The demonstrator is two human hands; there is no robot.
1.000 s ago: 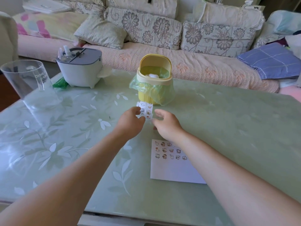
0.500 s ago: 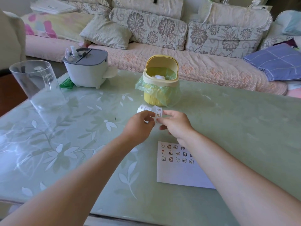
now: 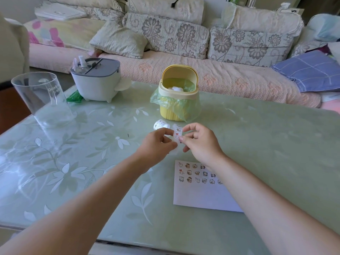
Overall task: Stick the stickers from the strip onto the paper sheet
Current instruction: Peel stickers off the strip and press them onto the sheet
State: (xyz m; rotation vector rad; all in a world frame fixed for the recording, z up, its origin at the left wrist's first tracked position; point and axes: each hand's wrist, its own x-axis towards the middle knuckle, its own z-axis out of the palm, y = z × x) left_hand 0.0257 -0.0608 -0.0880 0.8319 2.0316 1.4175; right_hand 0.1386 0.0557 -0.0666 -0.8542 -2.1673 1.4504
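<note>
The sticker strip (image 3: 177, 133) is held up off the table (image 3: 92, 162) between both hands. Its flat free end runs roughly twelve to six, and the rest curls off into a small roll (image 3: 160, 124) at ten o'clock. The left hand (image 3: 156, 146) pinches the strip's left edge between thumb and forefinger. The right hand (image 3: 201, 144) nips the right edge with thumb above and fingertip below (whether a sticker has started to lift there is too small to tell).

From this grip the paper sheet (image 3: 198, 196) lies at five o'clock, flat on the table and near the person, its long edge running nine to three. Three rows of stuck stickers (image 3: 196, 174) fill its top, with bare paper below. The right hand is the nearer one, its forearm already crossing the sheet's right side, so the carry is probably short, down and back. A yellow bin (image 3: 167, 113) stands at twelve o'clock, just beyond the roll.
</note>
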